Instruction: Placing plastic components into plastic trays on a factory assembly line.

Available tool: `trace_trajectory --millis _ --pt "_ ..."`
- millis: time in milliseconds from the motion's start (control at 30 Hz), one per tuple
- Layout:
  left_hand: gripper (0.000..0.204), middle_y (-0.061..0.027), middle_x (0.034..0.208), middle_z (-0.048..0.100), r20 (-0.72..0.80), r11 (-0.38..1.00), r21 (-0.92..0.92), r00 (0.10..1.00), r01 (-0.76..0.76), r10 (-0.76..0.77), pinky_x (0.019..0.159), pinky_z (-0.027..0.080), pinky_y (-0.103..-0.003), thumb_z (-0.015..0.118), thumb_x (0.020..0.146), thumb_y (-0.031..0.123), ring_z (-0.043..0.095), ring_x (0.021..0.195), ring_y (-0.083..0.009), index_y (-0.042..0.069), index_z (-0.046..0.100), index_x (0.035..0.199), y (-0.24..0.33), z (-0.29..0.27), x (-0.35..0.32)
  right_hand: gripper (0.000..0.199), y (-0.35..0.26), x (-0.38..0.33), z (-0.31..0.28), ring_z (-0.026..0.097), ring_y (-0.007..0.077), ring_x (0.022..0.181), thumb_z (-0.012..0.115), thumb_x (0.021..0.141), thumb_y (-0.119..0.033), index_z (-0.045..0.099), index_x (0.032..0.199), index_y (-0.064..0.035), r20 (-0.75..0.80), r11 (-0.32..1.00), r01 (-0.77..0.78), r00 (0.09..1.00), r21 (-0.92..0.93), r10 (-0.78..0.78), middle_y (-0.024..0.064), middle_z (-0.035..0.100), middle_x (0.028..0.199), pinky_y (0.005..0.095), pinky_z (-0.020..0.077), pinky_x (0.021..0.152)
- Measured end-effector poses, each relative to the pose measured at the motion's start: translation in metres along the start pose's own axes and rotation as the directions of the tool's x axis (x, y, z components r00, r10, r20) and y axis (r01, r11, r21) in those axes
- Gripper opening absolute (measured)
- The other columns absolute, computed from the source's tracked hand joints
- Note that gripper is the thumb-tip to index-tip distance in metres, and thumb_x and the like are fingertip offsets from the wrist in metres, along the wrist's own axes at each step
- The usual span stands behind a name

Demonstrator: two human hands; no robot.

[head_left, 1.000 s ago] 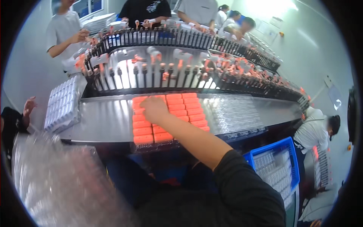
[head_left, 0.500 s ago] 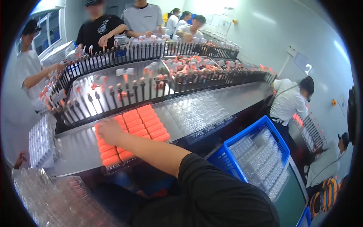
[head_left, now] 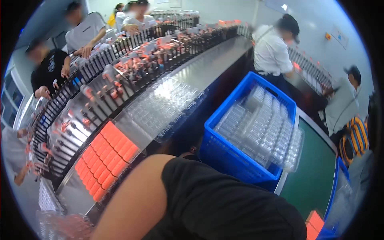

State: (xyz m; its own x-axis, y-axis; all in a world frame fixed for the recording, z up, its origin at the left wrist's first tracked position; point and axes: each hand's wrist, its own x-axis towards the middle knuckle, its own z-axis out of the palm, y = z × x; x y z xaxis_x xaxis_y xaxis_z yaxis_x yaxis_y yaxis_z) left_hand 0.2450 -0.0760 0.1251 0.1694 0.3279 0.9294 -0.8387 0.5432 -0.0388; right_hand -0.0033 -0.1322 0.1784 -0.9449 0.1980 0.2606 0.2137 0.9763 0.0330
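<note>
Bent at the elbow, the right forearm (head_left: 134,196), bare below a black sleeve (head_left: 232,200), runs down to the lower edge. Both hands lie outside the view; whether either is spread, pressed together or pinching something cannot be told. Just beyond the forearm, a block of orange pieces (head_left: 106,158) lies in close rows on the metal surface (head_left: 220,60). To the right, a blue crate (head_left: 236,154) holds stacked clear trays (head_left: 260,124), which overhang its near rim. Beyond the block, a clear molded sheet (head_left: 166,102) rests on the same surface. Farther back, dark upright pegs (head_left: 95,117) flank heaped orange and grey parts (head_left: 150,56); a co-worker in white (head_left: 272,50) stands beyond the crate.
</note>
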Motion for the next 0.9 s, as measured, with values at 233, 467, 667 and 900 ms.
trace_trajectory --millis 233,467,667,900 --pt "0.037 -0.0114 0.121 0.061 0.091 0.948 0.157 0.952 0.276 -0.292 0.104 0.039 -0.033 0.069 0.091 0.032 0.055 0.117 -0.0199 0.007 0.064 0.117 -0.114 -0.035 -0.072 0.072 -0.025 -0.135 0.007 0.050 0.0416 0.127 0.058 0.078 -0.065 0.058 0.136 -0.0218 -0.642 0.941 -0.244 0.688 0.234 0.338 0.0205 0.055 0.135 0.0679 0.0358 0.100" --pt "0.039 -0.0114 0.126 0.059 0.253 0.841 0.315 0.815 0.440 -0.521 0.107 0.037 -0.035 0.069 0.091 0.032 0.053 0.121 -0.0213 0.008 0.063 0.121 -0.199 -0.032 -0.109 0.087 -0.063 -0.237 -0.015 0.032 0.0500 0.138 0.062 0.072 -0.069 0.051 0.142 -0.0173 -0.735 0.780 -0.559 0.396 0.283 0.550 0.0225 0.039 0.149 0.0699 0.0168 0.109" --pt "0.041 -0.0115 0.131 0.057 0.356 0.745 0.492 0.677 0.450 -0.644 0.109 0.036 -0.036 0.069 0.091 0.032 0.052 0.124 -0.0224 0.008 0.062 0.124 -0.244 -0.026 -0.126 0.110 -0.125 -0.377 -0.080 0.023 0.0425 0.145 0.076 0.069 -0.060 0.032 0.153 -0.0057 -0.581 0.601 -0.590 0.256 0.539 0.773 0.0270 0.025 0.151 0.0518 0.0183 0.118" --pt "0.043 -0.0116 0.136 0.055 0.426 0.653 0.646 0.523 0.395 -0.738 0.112 0.034 -0.038 0.068 0.091 0.032 0.049 0.127 -0.0238 0.009 0.061 0.127 -0.295 -0.013 -0.146 0.103 -0.272 -0.459 -0.154 0.038 0.0302 0.140 0.080 0.068 -0.048 0.037 0.150 -0.0036 -0.586 0.298 -0.743 -0.154 0.600 0.796 0.0164 0.042 0.149 0.0412 0.0292 0.115"
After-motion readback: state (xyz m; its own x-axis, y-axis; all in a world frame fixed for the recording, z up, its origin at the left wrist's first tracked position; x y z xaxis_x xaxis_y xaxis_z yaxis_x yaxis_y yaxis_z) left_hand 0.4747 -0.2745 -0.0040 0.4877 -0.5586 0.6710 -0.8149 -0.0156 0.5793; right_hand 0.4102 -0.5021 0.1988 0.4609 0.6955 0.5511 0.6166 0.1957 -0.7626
